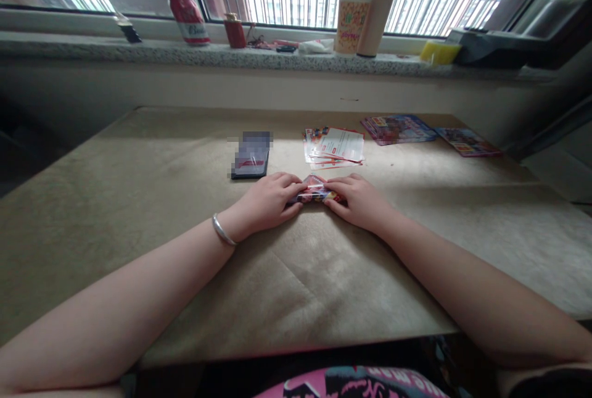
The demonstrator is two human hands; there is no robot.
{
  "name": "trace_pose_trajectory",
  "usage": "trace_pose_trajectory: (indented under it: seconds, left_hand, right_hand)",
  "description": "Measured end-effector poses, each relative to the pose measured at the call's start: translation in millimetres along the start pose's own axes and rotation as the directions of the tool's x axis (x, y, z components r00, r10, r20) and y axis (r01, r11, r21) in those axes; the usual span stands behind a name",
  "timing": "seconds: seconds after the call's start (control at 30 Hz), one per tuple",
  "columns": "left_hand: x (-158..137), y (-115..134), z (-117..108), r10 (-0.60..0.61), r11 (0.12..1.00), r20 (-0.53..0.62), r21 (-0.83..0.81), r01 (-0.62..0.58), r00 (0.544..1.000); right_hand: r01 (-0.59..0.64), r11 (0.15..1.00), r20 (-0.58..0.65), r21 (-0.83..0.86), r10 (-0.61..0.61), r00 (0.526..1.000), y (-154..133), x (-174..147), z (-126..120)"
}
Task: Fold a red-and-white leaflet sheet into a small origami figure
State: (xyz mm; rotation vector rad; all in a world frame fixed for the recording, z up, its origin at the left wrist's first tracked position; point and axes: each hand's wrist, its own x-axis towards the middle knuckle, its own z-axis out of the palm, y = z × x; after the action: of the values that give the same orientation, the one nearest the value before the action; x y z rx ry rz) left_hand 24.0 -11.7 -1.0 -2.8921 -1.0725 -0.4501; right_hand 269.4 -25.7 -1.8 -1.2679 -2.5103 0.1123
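Note:
My left hand point(274, 198), with a silver bangle point(222, 230) on its wrist, is closed on the left end of a small shiny, colourful packet point(316, 188). The right end of this packet is pinched between the thumb and fingers of my right hand point(355, 199). It lies low at the tabletop, and its ends are covered by my fingers. Just beyond it, a loose pile of white and red printed cards point(341, 146) is fanned out. A dark phone-like slab point(252, 154), partly pixelated, lies beyond my left hand.
Colourful flat packs or cards point(401, 129) overlap at the back right of the table point(139, 200), with another stack point(469, 140) beside them. On the windowsill point(287, 60) stand a red can point(189, 20), a small red container point(235, 31), a patterned cup point(352, 23) and a yellow object point(439, 52).

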Motion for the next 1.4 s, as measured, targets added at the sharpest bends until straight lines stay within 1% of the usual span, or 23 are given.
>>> trace_pose_trajectory:
  seconds: [0.2,0.47,0.73,1.03,1.23,1.4]
  left_hand:
    - [4,2,4,-0.057,0.998,0.000,0.022,0.057,0.998]
    - [5,1,7,-0.073,0.996,0.000,0.053,0.073,0.997]
    - [7,1,10,-0.104,0.992,0.012,0.076,0.103,0.994]
    - [10,1,11,-0.129,0.990,0.036,0.067,0.126,0.991]
    - [11,0,14,-0.124,0.989,0.029,0.087,0.121,0.992]
    - [10,0,15,-0.142,0.988,0.023,0.058,0.140,0.990]
  right_hand:
    - [-0.014,1.000,-0.008,-0.020,0.014,1.000,4,0,0]
    - [-0.004,1.000,0.006,-0.014,0.004,1.000,6,1,1]
    - [0.002,1.000,-0.043,0.001,-0.002,0.999,10,2,7]
    - [0.021,0.999,-0.043,-0.030,-0.023,0.999,10,1,7]
    - [0.007,0.997,-0.011,-0.072,-0.008,1.000,7,1,7]
    - [-0.003,0.995,0.004,-0.100,0.004,1.000,6,1,6]
